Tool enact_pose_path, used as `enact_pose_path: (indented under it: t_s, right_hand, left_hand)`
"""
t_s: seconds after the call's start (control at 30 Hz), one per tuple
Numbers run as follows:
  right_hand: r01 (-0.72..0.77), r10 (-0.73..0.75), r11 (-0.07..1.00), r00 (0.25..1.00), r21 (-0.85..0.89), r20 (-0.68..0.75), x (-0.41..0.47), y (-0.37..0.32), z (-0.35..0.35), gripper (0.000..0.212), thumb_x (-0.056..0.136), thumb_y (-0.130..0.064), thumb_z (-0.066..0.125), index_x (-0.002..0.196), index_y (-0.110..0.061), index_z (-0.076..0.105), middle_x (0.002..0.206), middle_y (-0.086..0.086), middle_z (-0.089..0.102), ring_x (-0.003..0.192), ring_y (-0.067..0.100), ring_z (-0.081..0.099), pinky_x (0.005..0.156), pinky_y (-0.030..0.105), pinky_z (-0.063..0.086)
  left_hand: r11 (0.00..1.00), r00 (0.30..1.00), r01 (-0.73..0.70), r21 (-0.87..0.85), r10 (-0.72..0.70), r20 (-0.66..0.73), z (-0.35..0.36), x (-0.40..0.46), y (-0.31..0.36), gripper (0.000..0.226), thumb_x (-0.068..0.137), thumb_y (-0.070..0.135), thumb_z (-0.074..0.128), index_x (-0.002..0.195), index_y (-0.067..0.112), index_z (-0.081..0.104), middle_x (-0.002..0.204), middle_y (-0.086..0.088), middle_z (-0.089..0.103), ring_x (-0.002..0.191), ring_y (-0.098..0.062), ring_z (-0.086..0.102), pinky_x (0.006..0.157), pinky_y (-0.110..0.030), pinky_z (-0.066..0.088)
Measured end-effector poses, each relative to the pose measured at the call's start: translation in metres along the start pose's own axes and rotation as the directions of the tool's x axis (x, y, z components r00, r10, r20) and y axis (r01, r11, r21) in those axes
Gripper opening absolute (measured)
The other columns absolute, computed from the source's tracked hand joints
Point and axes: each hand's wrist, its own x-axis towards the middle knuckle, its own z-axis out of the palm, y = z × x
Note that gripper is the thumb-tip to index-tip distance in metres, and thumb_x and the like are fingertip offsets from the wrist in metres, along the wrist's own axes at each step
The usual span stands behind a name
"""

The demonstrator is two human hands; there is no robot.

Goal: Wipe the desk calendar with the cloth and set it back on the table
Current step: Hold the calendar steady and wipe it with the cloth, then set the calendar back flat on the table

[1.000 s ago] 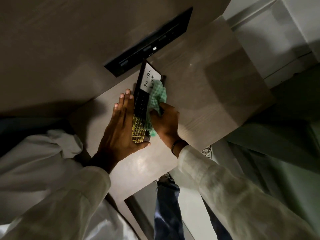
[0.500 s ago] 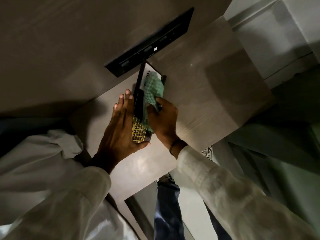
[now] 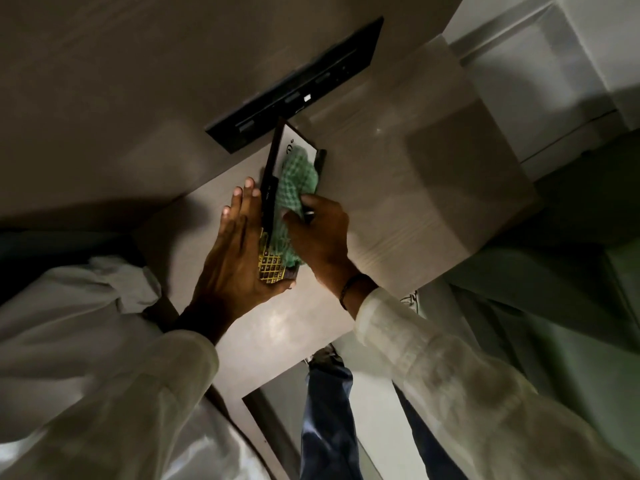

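The desk calendar [image 3: 273, 261], black with a gold grid at its near end and a white "To Do" panel at its far end, stands on the pale wooden table [image 3: 415, 202]. My left hand [image 3: 239, 251] lies flat against its left face, thumb hooked under the near end. My right hand [image 3: 318, 233] presses a green checked cloth [image 3: 298, 181] onto the right face. The cloth covers most of the white panel, so only part of the writing shows.
A black socket strip [image 3: 298, 88] is set into the wood just beyond the calendar. The table's right edge [image 3: 502, 233] drops to a light floor. My legs in dark blue trousers [image 3: 329, 410] stand below the near edge.
My right hand has slid the cloth up the calendar's right face toward the far end, covering the "To Do" writing. The left hand and the calendar have stayed in place.
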Motion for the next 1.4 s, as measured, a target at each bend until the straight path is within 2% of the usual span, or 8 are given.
enact_pose_path:
  t_s: [0.2, 0.37, 0.53, 0.9, 1.0, 1.1, 1.17, 1.4]
  right_hand:
    - [0.042, -0.042, 0.999, 0.999, -0.003, 0.033, 0.030, -0.026, -0.098, 0.011, 0.090, -0.002, 0.065, 0.096, -0.002, 0.074, 0.087, 0.013, 0.077, 0.078, 0.022, 0.076, 0.067, 0.036, 0.065]
    - [0.318, -0.461, 0.716, 0.884, -0.621, -0.079, 0.065, -0.010, -0.153, 0.030, 0.087, -0.001, 0.060, 0.115, 0.000, 0.070, 0.113, 0.025, 0.070, 0.100, 0.042, 0.068, 0.087, 0.050, 0.057]
    - [0.311, 0.040, 0.523, 0.921, -0.794, 0.387, 0.046, -0.012, -0.125, 0.044, 0.089, -0.013, 0.061, 0.133, -0.013, 0.060, 0.136, 0.019, 0.055, 0.124, 0.038, 0.055, 0.103, 0.045, 0.048]
    - [0.262, -0.129, 0.803, 0.953, -0.536, 0.273, 0.064, -0.034, -0.088, 0.029, 0.090, -0.016, 0.064, 0.113, -0.002, 0.071, 0.119, 0.018, 0.072, 0.113, 0.031, 0.066, 0.098, 0.033, 0.047]
    - [0.064, 0.014, 0.911, 0.983, -0.408, 0.185, 0.091, -0.061, -0.073, 0.044, 0.095, -0.033, 0.062, 0.127, -0.003, 0.062, 0.133, 0.016, 0.065, 0.125, 0.028, 0.059, 0.102, 0.028, 0.044]
    - [0.046, 0.059, 0.914, 0.968, -0.402, 0.245, 0.095, -0.075, -0.050, 0.044, 0.096, -0.048, 0.055, 0.113, -0.011, 0.067, 0.121, 0.010, 0.071, 0.115, 0.027, 0.063, 0.087, 0.021, 0.042]
    - [0.054, 0.083, 0.917, 0.943, -0.395, 0.322, 0.090, -0.078, -0.043, 0.045, 0.095, -0.052, 0.051, 0.105, -0.012, 0.070, 0.111, 0.010, 0.074, 0.107, 0.028, 0.066, 0.094, 0.031, 0.049]
    - [0.089, 0.075, 0.892, 0.938, -0.444, 0.339, 0.083, -0.075, -0.051, 0.053, 0.096, -0.055, 0.047, 0.101, -0.006, 0.069, 0.109, 0.014, 0.074, 0.105, 0.033, 0.066, 0.099, 0.042, 0.051]
  left_hand:
    - [0.987, 0.994, 0.100, -0.127, -0.105, -0.031, -0.005, 0.006, 0.034, 0.141, 0.067, 0.070, 0.081, 0.161, -0.006, 0.007, 0.172, -0.023, 0.003, 0.161, -0.038, 0.006, 0.130, -0.047, 0.011]
    - [0.982, 0.994, 0.101, -0.159, -0.104, -0.012, -0.008, -0.011, 0.025, 0.137, 0.073, 0.070, 0.076, 0.162, -0.005, 0.005, 0.171, -0.024, 0.002, 0.160, -0.042, 0.008, 0.128, -0.056, 0.016]
    - [0.966, 0.967, 0.252, -0.063, -0.249, 0.055, -0.042, -0.087, 0.020, 0.133, 0.076, 0.075, 0.068, 0.162, -0.004, 0.004, 0.171, -0.026, 0.002, 0.158, -0.045, 0.009, 0.126, -0.061, 0.019]
    - [0.828, 0.877, 0.479, -0.293, -0.467, 0.114, -0.028, -0.039, 0.048, 0.120, 0.085, 0.071, 0.063, 0.164, 0.010, -0.002, 0.172, -0.013, -0.012, 0.159, -0.032, -0.012, 0.129, -0.045, -0.005]
    - [0.543, 0.723, 0.627, -0.559, -0.673, 0.156, -0.022, -0.029, 0.073, 0.100, 0.098, 0.062, 0.052, 0.165, 0.010, 0.000, 0.174, -0.012, -0.005, 0.161, -0.029, -0.008, 0.129, -0.039, -0.004]
    - [-0.315, 0.292, 0.545, -0.777, -0.797, 0.529, -0.034, -0.022, 0.093, 0.085, 0.101, 0.062, 0.043, 0.165, 0.015, 0.011, 0.172, -0.011, 0.019, 0.159, -0.027, 0.018, 0.126, -0.039, 0.016]
    - [-0.701, 0.156, 0.317, -0.639, -0.626, 0.764, -0.042, -0.018, 0.097, 0.087, 0.099, 0.072, 0.031, 0.164, 0.015, 0.017, 0.171, -0.008, 0.023, 0.159, -0.023, 0.021, 0.127, -0.040, 0.013]
    - [-0.851, 0.235, 0.190, -0.489, -0.444, 0.865, -0.058, -0.020, 0.077, 0.100, 0.093, 0.081, 0.014, 0.165, 0.011, 0.017, 0.171, -0.008, 0.024, 0.161, -0.019, 0.007, 0.131, -0.034, 0.003]
